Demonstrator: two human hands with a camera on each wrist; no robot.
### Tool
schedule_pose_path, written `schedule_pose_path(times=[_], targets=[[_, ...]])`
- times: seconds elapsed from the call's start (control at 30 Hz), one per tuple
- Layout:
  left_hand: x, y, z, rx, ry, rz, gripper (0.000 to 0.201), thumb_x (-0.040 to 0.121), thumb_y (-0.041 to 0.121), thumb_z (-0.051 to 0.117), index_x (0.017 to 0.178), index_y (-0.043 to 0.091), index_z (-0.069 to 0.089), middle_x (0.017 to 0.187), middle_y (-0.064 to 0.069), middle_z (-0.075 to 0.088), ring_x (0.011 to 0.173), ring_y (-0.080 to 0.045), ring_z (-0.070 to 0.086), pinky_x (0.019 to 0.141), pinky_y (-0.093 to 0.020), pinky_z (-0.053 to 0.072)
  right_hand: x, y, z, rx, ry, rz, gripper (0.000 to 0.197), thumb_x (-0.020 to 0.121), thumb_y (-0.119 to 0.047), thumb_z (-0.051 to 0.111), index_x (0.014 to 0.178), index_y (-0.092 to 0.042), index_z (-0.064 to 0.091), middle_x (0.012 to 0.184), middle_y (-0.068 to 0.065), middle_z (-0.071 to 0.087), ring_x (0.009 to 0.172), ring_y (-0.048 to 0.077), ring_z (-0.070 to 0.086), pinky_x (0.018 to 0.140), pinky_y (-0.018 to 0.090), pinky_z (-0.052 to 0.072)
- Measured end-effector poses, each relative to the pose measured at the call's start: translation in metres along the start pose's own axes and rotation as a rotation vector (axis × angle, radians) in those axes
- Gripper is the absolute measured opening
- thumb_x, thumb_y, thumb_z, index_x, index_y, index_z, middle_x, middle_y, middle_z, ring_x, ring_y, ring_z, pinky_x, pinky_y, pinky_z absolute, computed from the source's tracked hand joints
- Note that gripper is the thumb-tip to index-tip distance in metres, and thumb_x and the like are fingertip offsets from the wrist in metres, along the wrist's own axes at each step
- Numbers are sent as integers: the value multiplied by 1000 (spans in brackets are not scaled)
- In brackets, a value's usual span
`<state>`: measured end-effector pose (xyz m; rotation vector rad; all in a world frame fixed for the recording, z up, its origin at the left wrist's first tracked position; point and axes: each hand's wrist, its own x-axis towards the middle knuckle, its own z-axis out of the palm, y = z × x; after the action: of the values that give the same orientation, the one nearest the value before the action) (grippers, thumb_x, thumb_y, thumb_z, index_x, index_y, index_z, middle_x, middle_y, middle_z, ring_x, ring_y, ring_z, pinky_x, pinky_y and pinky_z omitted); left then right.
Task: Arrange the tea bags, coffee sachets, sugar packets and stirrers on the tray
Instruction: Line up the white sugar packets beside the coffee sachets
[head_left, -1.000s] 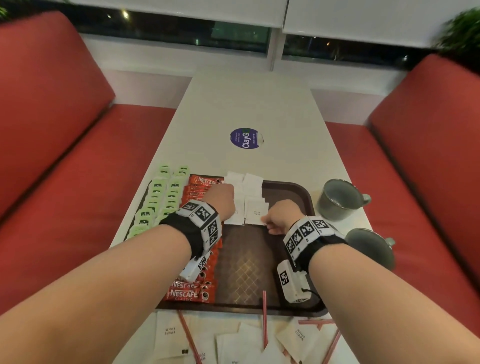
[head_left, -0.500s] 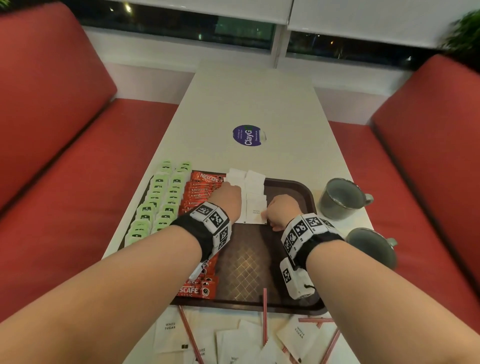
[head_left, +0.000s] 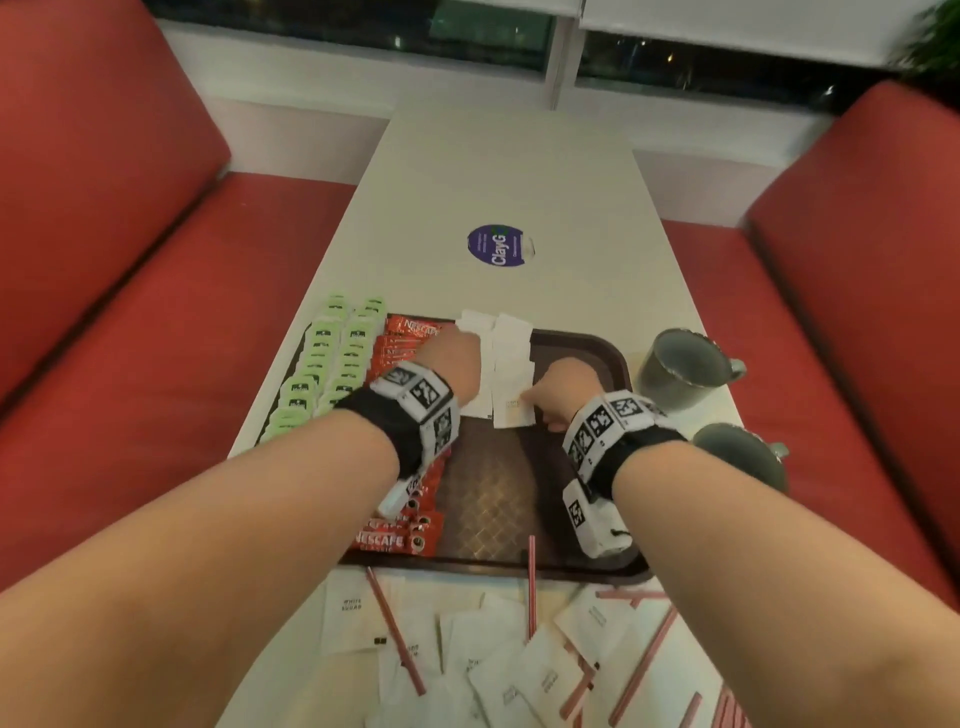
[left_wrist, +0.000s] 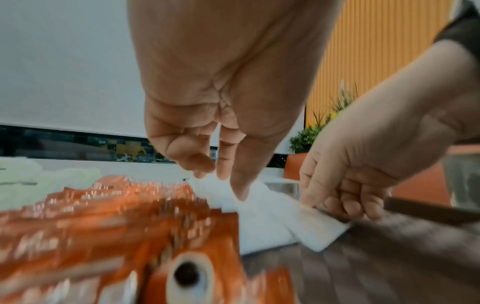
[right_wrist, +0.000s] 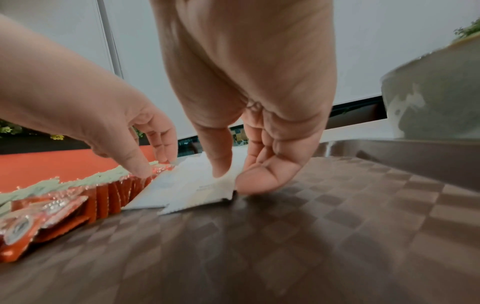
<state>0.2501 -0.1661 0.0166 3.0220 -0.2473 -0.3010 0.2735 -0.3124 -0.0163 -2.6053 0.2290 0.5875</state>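
Observation:
A brown tray (head_left: 587, 343) holds green tea bags (head_left: 322, 364) at the left, red coffee sachets (head_left: 400, 348) beside them, and two columns of white sugar packets (head_left: 511, 343). My left hand (head_left: 452, 364) is on the left column, and its thumb and fingers (left_wrist: 239, 193) pinch packets there (left_wrist: 262, 207). My right hand (head_left: 561, 389) pinches the right-hand edge of the nearest packet (right_wrist: 197, 193) of the right column, thumb on top, fingers (right_wrist: 259, 181) beside it. Loose sugar packets (head_left: 467, 649) and red stirrers (head_left: 395, 629) lie on the table in front of the tray.
Two grey cups (head_left: 675, 369) (head_left: 737, 462) stand right of the tray. One stirrer (head_left: 531, 582) lies across the tray's near rim. A round blue sticker (head_left: 496, 245) is on the white table beyond. Red benches run along both sides.
Both hands stay at the sugar packets on the tray with only slight finger movement. The head view has tilted a little.

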Motion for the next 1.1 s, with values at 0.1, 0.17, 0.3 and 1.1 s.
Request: schedule_pose_path(times=[0.1,0.17,0.3,1.1], targets=[[-9,-8,-27,-111,61,-16,32,89,6,51,121,3,54,119,-16,55,107,-30,55,81,-32,44,-29,3,-18,167,63,-41,18,91,-18,58,89,-1,64,81,15,68,72,27,66,73,40,60],[-24,-15,-44,-184,130,4,36,87,15,59,122,9,54,118,-13,56,107,-28,54,81,-31,41,-57,6,-31,270,118,-110,13,91,-19,60,89,-7,63,80,14,68,69,24,64,74,40,59],[-89,-24,-65,-280,176,53,37,86,24,62,121,18,55,116,-4,60,102,-20,54,78,-26,39,-127,19,-42,299,168,-265,10,88,-22,63,89,-13,64,78,3,66,67,15,61,73,36,56],[-231,62,61,-161,-218,161,32,85,23,65,111,10,51,111,-9,59,100,-26,58,68,-28,40,-247,86,84,-371,38,-111,40,77,-39,68,110,-20,56,116,2,49,112,23,47,90,36,45]])
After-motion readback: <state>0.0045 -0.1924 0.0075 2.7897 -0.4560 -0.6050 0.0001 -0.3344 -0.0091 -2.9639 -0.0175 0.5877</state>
